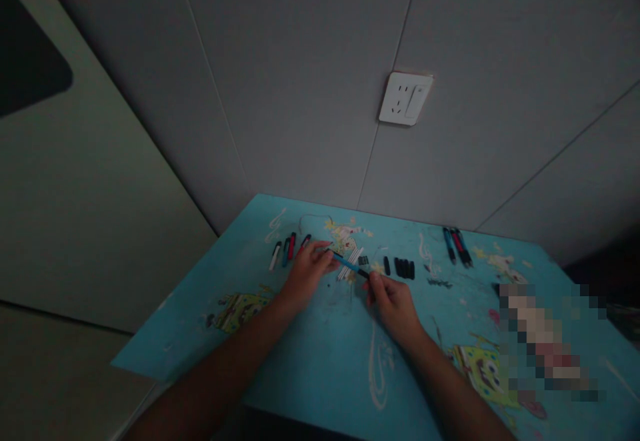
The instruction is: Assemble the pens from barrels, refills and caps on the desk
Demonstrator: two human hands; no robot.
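Note:
A blue pen with a dark grip end lies slanted between my two hands. My left hand has its fingers closed around the upper left end. My right hand pinches the dark lower right end. Under the pen are several thin white sticks that look like refills. Just right of them sits a cluster of small dark pieces, too small to make out. Several short black tubes stand in a row, with a single black tube beside them.
White, blue and red pen barrels lie left of my left hand. Several whole-looking pens lie at the back right. A blurred-out item is on the right of the blue cartoon-printed table. A socket is on the wall behind.

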